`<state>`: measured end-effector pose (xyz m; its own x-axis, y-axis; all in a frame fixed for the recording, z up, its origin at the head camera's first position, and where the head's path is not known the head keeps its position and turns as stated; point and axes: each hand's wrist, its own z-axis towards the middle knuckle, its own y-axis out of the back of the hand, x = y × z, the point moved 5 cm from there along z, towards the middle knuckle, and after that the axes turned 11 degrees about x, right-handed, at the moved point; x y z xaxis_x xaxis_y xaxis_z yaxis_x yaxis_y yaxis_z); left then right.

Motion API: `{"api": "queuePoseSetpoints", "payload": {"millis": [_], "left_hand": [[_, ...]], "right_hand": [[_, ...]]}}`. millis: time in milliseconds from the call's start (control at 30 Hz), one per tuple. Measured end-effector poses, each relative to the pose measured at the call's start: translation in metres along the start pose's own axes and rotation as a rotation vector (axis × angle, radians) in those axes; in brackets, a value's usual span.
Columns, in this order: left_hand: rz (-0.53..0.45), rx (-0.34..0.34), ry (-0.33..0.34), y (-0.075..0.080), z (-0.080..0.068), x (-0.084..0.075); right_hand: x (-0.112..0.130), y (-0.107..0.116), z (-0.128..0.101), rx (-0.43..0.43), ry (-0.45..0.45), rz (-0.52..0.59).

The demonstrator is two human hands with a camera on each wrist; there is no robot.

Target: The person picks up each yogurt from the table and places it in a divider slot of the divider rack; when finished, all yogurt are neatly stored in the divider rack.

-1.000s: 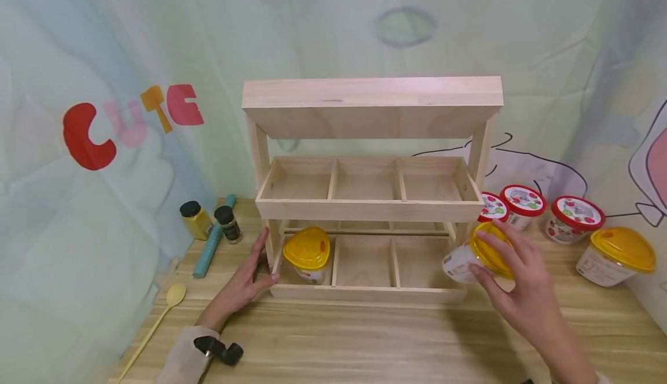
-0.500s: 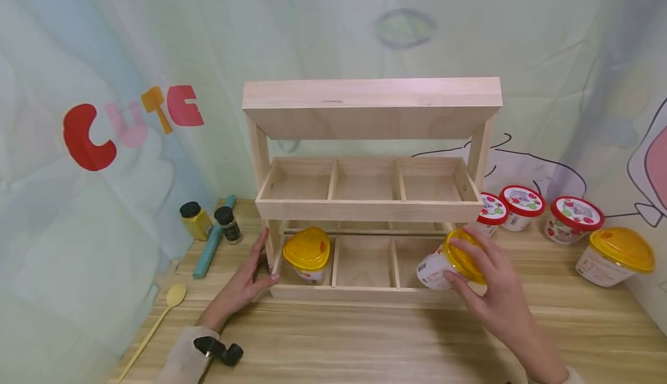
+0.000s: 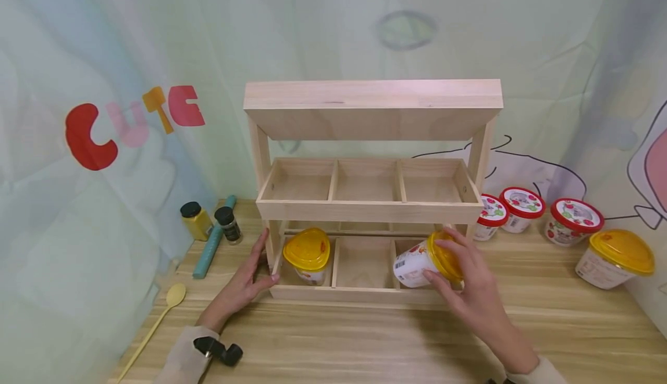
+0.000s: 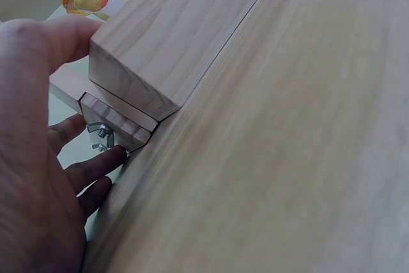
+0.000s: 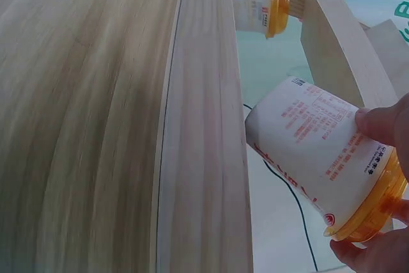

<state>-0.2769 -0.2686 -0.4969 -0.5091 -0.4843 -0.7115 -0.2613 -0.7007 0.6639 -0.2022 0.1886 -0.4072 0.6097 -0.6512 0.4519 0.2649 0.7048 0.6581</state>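
Head view: the right hand [image 3: 474, 282] curls round the lid [image 3: 442, 261] of a tilted tub [image 3: 413, 264], farther left than before, at the rack's [image 3: 359, 295] lower right compartment [image 3: 408, 244]; the left hand [image 3: 244, 288] grips the rack's left end.

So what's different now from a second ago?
The right hand has carried its tilted yellow-lidded cup leftward, from the rack's right end to the lower right compartment, without letting go. The left hand stayed at the rack's left side, and the other cup in the lower left compartment stayed put.
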Motion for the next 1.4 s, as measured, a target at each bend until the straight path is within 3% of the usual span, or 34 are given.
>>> {"api": "queuePoseSetpoints", "payload": {"millis": [300,533,867,1000,1200,1400], "left_hand": [[0.037,-0.006,-0.001,0.002,-0.001,0.000],[0.042,-0.012,-0.008,0.002,-0.001,0.000],[0.067,-0.012,-0.024,0.002,-0.001,-0.001],[0.059,-0.012,-0.021,0.001,0.000,-0.001],[0.021,-0.004,-0.024,0.001,0.001,-0.001],[0.052,-0.008,-0.021,0.001,0.000,-0.001]], "right_hand": [[0.007,-0.019,0.009,0.002,-0.007,0.044],[0.016,-0.028,0.016,-0.058,0.081,0.060],[0.020,-0.051,0.023,-0.022,0.106,0.053],[0.021,-0.061,0.028,0.020,0.113,0.009],[0.029,-0.075,0.038,0.057,0.203,-0.067],[0.038,-0.087,0.046,0.099,0.222,-0.129]]}}
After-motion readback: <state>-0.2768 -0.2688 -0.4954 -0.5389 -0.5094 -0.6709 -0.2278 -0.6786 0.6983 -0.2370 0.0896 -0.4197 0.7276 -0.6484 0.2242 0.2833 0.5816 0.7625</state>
